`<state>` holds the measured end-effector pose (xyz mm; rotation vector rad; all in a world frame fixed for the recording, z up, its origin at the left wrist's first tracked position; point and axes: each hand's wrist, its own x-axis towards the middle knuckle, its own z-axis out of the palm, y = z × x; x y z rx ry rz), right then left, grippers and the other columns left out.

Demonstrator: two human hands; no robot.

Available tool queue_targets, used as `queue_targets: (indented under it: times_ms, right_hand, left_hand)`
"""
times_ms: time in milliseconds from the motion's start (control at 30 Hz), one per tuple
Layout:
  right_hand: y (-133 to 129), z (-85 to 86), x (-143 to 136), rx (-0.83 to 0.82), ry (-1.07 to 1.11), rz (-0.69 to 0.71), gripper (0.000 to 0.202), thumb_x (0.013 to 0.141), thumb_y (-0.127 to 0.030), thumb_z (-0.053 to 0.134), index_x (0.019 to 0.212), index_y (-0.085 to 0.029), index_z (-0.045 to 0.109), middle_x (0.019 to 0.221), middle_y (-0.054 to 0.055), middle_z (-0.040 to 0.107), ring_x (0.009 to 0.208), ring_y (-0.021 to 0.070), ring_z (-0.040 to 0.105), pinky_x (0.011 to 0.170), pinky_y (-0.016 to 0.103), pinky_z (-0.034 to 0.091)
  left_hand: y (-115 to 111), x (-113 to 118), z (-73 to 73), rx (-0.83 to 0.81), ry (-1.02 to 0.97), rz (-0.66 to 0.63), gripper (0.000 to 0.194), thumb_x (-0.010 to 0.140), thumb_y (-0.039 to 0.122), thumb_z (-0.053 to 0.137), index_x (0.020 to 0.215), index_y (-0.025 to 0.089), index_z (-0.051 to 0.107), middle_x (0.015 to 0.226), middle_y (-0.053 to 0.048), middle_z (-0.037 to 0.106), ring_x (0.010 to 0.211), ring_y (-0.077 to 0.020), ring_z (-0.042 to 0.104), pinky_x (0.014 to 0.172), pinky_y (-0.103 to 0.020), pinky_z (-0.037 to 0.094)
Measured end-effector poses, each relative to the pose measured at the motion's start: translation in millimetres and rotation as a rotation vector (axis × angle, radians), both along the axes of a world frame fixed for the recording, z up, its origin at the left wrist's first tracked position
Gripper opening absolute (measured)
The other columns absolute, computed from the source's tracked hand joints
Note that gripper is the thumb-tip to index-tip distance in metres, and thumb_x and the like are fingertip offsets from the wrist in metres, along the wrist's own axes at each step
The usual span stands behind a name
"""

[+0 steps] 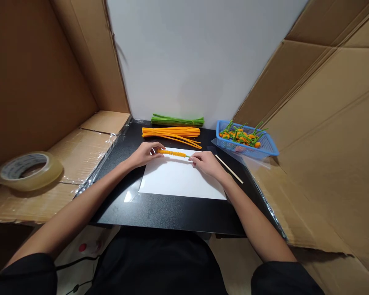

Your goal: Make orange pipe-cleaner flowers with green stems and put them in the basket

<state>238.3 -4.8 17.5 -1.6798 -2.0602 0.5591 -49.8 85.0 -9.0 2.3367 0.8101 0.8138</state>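
Note:
An orange coiled pipe cleaner point(174, 153) stretches between my two hands, above the far part of a white sheet point(181, 178). My left hand point(147, 154) is closed on its left end, thumb and fingers around it. From its right end a short green stem point(187, 156) sticks out, and my right hand point(202, 160) pinches that stem. Just beyond the sheet lie a bundle of orange pipe cleaners point(172, 132) and, farther back, a bundle of green ones point(177, 120).
At the back right stands a blue basket point(266, 152) with several orange and green pieces. A pale stick point(229, 169) lies right of my right hand. A tape roll point(29, 171) rests on cardboard at the left. Cardboard walls flank the black table point(172, 211).

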Motion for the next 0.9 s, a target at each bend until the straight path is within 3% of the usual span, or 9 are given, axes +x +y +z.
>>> queue_targets:
  times_ms: [233,467,600,700,767,900]
  right_hand:
    - [1,-2.1,4,0.012,0.019,-0.048,0.030,0.091,-0.029,0.051,0.078,-0.017,0.074,0.062,0.002,0.071,0.059,0.0143,0.059,0.059,0.025,0.035]
    - [0,-5.5,-1,-0.022,0.077,0.016,0.027,0.091,-0.024,0.049,0.079,-0.017,0.073,0.065,0.001,0.070,0.058,0.0132,0.057,0.059,0.025,0.037]
    - [-1,-10.4,-7,0.143,-0.035,-0.050,0.022,0.090,-0.030,0.059,0.102,-0.017,0.073,0.089,0.008,0.074,0.082,0.0214,0.064,0.074,0.031,0.044]
    - [-6,-9.7,-21,0.372,0.011,-0.004,0.036,0.088,-0.034,0.067,0.120,-0.018,0.066,0.116,0.012,0.071,0.108,0.0275,0.061,0.094,0.039,0.044]
    - [-11,-8.1,-33,0.426,0.110,0.066,0.033,0.090,-0.034,0.066,0.119,-0.019,0.066,0.118,0.010,0.071,0.110,0.0258,0.062,0.098,0.039,0.044]
    - [-20,-6.5,-53,0.367,0.226,0.088,0.014,0.091,-0.033,0.065,0.097,-0.022,0.073,0.097,0.006,0.076,0.092,0.0215,0.067,0.087,0.033,0.048]
  left_hand:
    - [3,2,-1.8,-0.261,-0.283,0.103,0.035,0.075,0.047,0.075,0.087,0.014,0.072,0.079,-0.007,0.072,0.066,-0.0141,0.064,0.060,-0.023,0.050]
    - [-5,8,-1.5,-0.276,-0.308,0.108,0.034,0.079,0.047,0.073,0.088,0.014,0.073,0.079,-0.007,0.072,0.066,-0.0139,0.064,0.060,-0.022,0.051]
    - [-12,14,-1.5,-0.290,-0.361,0.152,0.033,0.081,0.046,0.070,0.088,0.014,0.073,0.080,-0.006,0.072,0.063,-0.0120,0.061,0.056,-0.021,0.047]
    - [-23,24,-1.3,-0.331,-0.411,0.157,0.032,0.081,0.046,0.071,0.086,0.014,0.073,0.078,-0.005,0.071,0.060,-0.0109,0.058,0.053,-0.021,0.045]
    - [-33,33,-0.7,-0.370,-0.418,0.112,0.032,0.081,0.045,0.072,0.086,0.013,0.073,0.077,-0.005,0.071,0.062,-0.0116,0.060,0.054,-0.021,0.045]
    - [-51,45,3.1,-0.421,-0.400,0.013,0.032,0.082,0.045,0.072,0.087,0.014,0.072,0.078,-0.006,0.072,0.066,-0.0130,0.062,0.058,-0.022,0.046]
